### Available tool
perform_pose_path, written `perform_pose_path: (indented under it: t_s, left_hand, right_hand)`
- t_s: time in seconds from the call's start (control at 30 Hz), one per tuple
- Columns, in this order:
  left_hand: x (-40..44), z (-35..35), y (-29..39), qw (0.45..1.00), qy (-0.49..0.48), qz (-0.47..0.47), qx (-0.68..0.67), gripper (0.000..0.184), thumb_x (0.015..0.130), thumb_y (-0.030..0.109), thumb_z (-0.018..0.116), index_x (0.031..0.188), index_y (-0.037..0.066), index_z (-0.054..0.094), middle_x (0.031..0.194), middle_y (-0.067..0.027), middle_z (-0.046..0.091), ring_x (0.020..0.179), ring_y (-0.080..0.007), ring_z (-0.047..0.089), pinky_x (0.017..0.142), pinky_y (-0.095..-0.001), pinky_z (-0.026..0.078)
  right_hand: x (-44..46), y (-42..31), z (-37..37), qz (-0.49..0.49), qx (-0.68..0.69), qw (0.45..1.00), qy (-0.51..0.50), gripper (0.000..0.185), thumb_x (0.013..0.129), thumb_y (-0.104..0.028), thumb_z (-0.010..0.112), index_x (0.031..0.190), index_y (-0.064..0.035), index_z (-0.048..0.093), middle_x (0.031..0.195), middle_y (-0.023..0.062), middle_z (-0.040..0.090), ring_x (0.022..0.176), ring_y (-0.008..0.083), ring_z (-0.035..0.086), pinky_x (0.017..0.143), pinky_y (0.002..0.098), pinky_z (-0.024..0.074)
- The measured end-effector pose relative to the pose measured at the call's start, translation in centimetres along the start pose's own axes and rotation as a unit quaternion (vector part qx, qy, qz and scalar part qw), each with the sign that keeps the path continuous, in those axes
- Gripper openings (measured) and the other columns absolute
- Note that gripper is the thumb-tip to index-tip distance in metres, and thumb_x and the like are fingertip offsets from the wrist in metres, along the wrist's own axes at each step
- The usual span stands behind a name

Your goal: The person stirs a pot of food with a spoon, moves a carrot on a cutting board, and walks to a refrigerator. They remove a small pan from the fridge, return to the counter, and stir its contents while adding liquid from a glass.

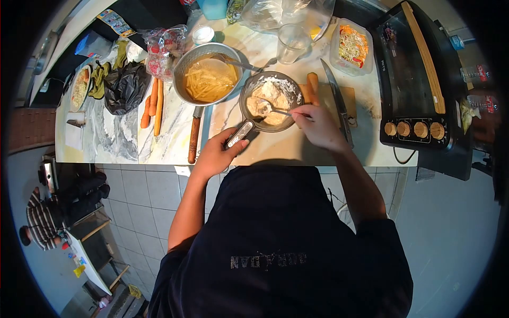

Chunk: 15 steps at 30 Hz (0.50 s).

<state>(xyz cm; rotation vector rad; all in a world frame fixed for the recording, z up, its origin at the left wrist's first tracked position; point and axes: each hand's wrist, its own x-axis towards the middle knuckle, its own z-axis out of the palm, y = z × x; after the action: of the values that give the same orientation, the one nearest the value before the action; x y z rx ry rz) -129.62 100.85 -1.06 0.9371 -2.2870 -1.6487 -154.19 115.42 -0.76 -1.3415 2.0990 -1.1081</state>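
A small dark frying pan (245, 100) holds a pale, lumpy batter-like mixture (277, 95), with white residue along its inner wall. My left hand (218, 151) is wrapped round the pan's handle (239, 134) near the counter's front edge. In a pinch, my right hand (317, 126) grips the end of a metal spoon (277, 111), whose bowl lies in the mixture. Left of the pan stands a larger metal saucepan (179, 79) of yellowish liquid with pale strips in it; a utensil rests across its rim. A carrot (313, 87) lies on a wooden board (348, 100) close to my right hand.
A large knife (338, 98) lies across the board. Behind are a clear cup (293, 45) and a plastic tub of shredded vegetables (351, 50). A black toaster oven (413, 79) stands right. Carrots (154, 103) and a black bag (125, 87) lie left. Another person (45, 220) is far left.
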Motion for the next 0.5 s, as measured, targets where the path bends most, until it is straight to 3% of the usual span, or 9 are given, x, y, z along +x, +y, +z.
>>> perform_pose_path:
  t_s: [0.03, 0.17, 0.27, 0.3, 0.37, 0.4, 0.47, 0.5]
  left_hand:
    - [0.0, 0.0, 0.3, 1.0, 0.0, -0.015, 0.0, 0.034, 0.092, 0.022, 0.07, 0.117, 0.001, 0.062, 0.074, 0.0029, 0.055, 0.059, -0.0043, 0.042, 0.051, -0.0238, 0.033]
    - [0.2, 0.1, -0.1, 1.0, -0.004, -0.013, -0.015, 0.036, 0.092, 0.023, 0.07, 0.119, 0.002, 0.061, 0.069, 0.0036, 0.052, 0.056, -0.0036, 0.04, 0.049, -0.0233, 0.03]
    - [0.0, 0.1, 0.1, 0.999, 0.001, -0.031, -0.017, 0.038, 0.092, 0.024, 0.07, 0.121, 0.002, 0.06, 0.069, 0.0035, 0.052, 0.054, -0.0039, 0.039, 0.048, -0.0236, 0.029]
    - [0.0, 0.1, 0.3, 0.999, -0.003, -0.03, -0.016, 0.038, 0.092, 0.024, 0.07, 0.121, 0.002, 0.06, 0.069, 0.0035, 0.052, 0.054, -0.0039, 0.039, 0.048, -0.0236, 0.029]
    - [-0.1, -0.1, 0.7, 0.998, -0.008, -0.06, -0.001, 0.048, 0.09, 0.03, 0.072, 0.124, -0.001, 0.06, 0.083, -0.0058, 0.066, 0.069, -0.0097, 0.058, 0.063, -0.026, 0.046]
    - [-0.1, 0.0, 0.6, 0.998, -0.007, -0.061, -0.001, 0.048, 0.09, 0.03, 0.072, 0.124, -0.001, 0.06, 0.083, -0.0058, 0.066, 0.069, -0.0097, 0.058, 0.063, -0.026, 0.046]
    - [-0.1, 0.3, 0.1, 0.999, 0.011, -0.032, -0.006, 0.04, 0.092, 0.026, 0.07, 0.122, 0.002, 0.06, 0.069, 0.003, 0.053, 0.051, -0.0042, 0.039, 0.046, -0.0244, 0.028]
    - [-0.1, 0.3, -0.1, 0.999, 0.013, -0.032, -0.006, 0.04, 0.092, 0.026, 0.07, 0.122, 0.002, 0.06, 0.069, 0.003, 0.053, 0.051, -0.0042, 0.039, 0.046, -0.0244, 0.028]
  right_hand:
    - [-0.2, -0.3, -0.3, -0.016, 0.049, 0.998, 0.025, 0.02, 0.092, -0.017, 0.057, 0.099, -0.0065, 0.072, 0.085, 0.016, 0.07, 0.078, 0.0324, 0.068, 0.075, 0.0363, 0.0527]
    - [-1.1, -2.9, -2.4, 0.074, -0.003, 0.997, 0.031, 0.02, 0.093, -0.019, 0.057, 0.1, -0.0062, 0.071, 0.088, 0.0148, 0.07, 0.079, 0.0323, 0.067, 0.074, 0.0364, 0.0523]
    - [-1.7, -2.7, -2.1, 0.023, -0.087, 0.994, 0.062, 0.019, 0.092, -0.017, 0.058, 0.103, -0.0066, 0.069, 0.084, 0.0128, 0.068, 0.079, 0.0326, 0.065, 0.071, 0.0399, 0.0514]
    - [-1.8, -2.5, -1.7, -0.033, -0.164, 0.982, 0.082, 0.018, 0.092, -0.016, 0.058, 0.103, -0.0068, 0.068, 0.082, 0.0126, 0.067, 0.079, 0.0325, 0.065, 0.069, 0.0418, 0.0505]
    - [-1.8, -2.5, -1.5, -0.089, -0.24, 0.961, 0.101, 0.017, 0.091, -0.014, 0.058, 0.104, -0.007, 0.066, 0.079, 0.0124, 0.065, 0.078, 0.0324, 0.064, 0.068, 0.0438, 0.0497]
    - [-1.9, -3.0, -1.6, -0.111, -0.231, 0.959, 0.122, 0.016, 0.09, -0.012, 0.058, 0.103, -0.0074, 0.066, 0.079, 0.0121, 0.064, 0.078, 0.0321, 0.064, 0.067, 0.0447, 0.0493]
    - [-2.0, -3.2, -1.4, -0.135, -0.219, 0.956, 0.141, 0.016, 0.089, -0.011, 0.058, 0.103, -0.0077, 0.065, 0.078, 0.0119, 0.063, 0.078, 0.0317, 0.063, 0.067, 0.0455, 0.049]
    - [-2.0, -3.3, -1.3, -0.127, -0.244, 0.95, 0.145, 0.016, 0.089, -0.01, 0.058, 0.103, -0.0076, 0.065, 0.078, 0.0116, 0.063, 0.078, 0.0315, 0.063, 0.067, 0.0451, 0.0492]
